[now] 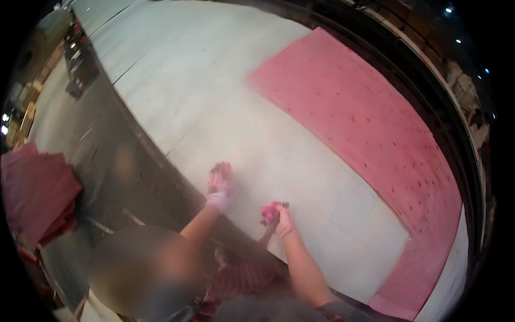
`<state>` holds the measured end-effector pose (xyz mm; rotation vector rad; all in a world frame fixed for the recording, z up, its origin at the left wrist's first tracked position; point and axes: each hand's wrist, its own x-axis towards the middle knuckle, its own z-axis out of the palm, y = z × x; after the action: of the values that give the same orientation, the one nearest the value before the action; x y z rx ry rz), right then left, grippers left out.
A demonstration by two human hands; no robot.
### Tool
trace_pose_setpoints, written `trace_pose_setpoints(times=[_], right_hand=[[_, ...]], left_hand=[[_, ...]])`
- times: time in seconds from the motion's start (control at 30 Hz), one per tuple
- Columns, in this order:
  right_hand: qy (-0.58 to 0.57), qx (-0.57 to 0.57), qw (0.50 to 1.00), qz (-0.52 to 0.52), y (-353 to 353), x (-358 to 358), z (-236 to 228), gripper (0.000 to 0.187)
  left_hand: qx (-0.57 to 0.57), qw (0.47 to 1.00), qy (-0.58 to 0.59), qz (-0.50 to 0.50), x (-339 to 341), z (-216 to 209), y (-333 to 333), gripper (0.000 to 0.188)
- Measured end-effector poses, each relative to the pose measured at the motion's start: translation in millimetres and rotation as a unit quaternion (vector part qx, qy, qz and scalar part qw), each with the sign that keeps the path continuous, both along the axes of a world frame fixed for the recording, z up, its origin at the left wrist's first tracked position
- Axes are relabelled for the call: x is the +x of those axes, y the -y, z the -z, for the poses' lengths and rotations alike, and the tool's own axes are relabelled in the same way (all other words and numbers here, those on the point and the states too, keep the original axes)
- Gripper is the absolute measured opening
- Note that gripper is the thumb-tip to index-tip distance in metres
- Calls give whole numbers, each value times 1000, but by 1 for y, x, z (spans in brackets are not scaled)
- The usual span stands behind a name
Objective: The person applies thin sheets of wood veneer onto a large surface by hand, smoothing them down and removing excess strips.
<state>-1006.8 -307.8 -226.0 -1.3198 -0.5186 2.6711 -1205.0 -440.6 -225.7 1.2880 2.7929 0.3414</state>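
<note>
My left hand [220, 181], in a pale pink-and-white glove, lies flat on the white sheet surface [209, 107] with its fingers stretched forward. To its right and nearer to me, my right hand [281, 217] is closed, with a glove at its wrist. Bright pink rounded shapes [269, 211] show at its fingers, and a small dark tip sticks out on the far side. Blur keeps me from telling what it grips. A narrow brownish strip [265, 239] runs from below that hand toward the table edge.
A pink sheet [354, 118] with dark spots covers the surface's right side and bends round toward the near right. A dark rail [424, 75] borders the far side. Beyond the table's left edge, folded reddish material [37, 188] is stacked above the grey floor [115, 145].
</note>
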Motion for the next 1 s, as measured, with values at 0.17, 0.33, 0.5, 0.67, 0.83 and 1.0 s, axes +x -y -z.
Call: trace_pose_setpoints(times=[0.17, 0.33, 0.5, 0.67, 0.83, 1.0], right_hand=[[-41, 45, 979, 194, -9, -36, 44, 20], [86, 100, 955, 266, -7, -64, 34, 19], [131, 147, 959, 206, 6, -73, -1, 11], [147, 180, 963, 137, 0, -62, 11, 20], [254, 141, 952, 93, 34, -38, 11, 22], [221, 145, 945, 193, 18, -48, -4, 32]], left_hand=[[-19, 995, 71, 69, -22, -5, 0, 85], [-115, 936, 306, 131, -78, -51, -24, 82], [169, 981, 99, -11, -175, -50, 61, 78], [52, 996, -41, -62, -284, -19, 64, 75], [-118, 988, -15, -103, -282, -7, 71, 75], [-68, 991, 41, -112, -285, -31, 40, 77]])
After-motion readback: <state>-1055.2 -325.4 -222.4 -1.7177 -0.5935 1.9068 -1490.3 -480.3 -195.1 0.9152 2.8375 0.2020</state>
